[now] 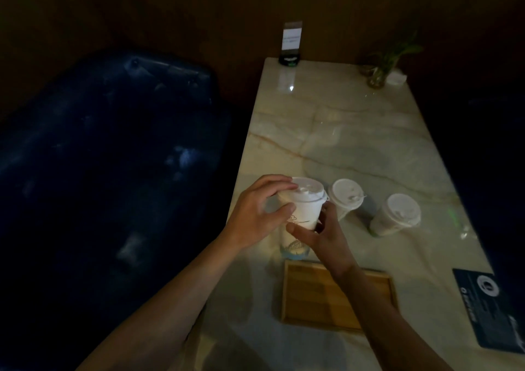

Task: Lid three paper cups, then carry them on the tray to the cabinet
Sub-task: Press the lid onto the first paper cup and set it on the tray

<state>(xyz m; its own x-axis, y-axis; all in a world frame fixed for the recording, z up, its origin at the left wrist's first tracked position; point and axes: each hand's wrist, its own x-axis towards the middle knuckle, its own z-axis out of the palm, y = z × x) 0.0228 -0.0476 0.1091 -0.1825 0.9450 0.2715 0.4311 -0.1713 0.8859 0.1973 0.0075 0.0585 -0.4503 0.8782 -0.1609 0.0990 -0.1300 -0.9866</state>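
Note:
A white paper cup (304, 217) with a white lid (308, 190) stands near the left edge of the marble table (355, 132). My left hand (255, 214) curls over the lid's left rim, thumb on the cup's side. My right hand (321, 237) grips the cup's body from the right and below. Two more lidded cups stand to the right: one (345, 194) just beside the held cup, another (397, 214) further right. A wooden tray (312, 299) lies in front, under my right forearm, with nothing on it.
A dark card (488, 302) lies at the table's right front edge. At the far end stand a sign holder (291, 41) and a small plant in a glass (379, 72). A dark padded seat (99, 172) fills the left.

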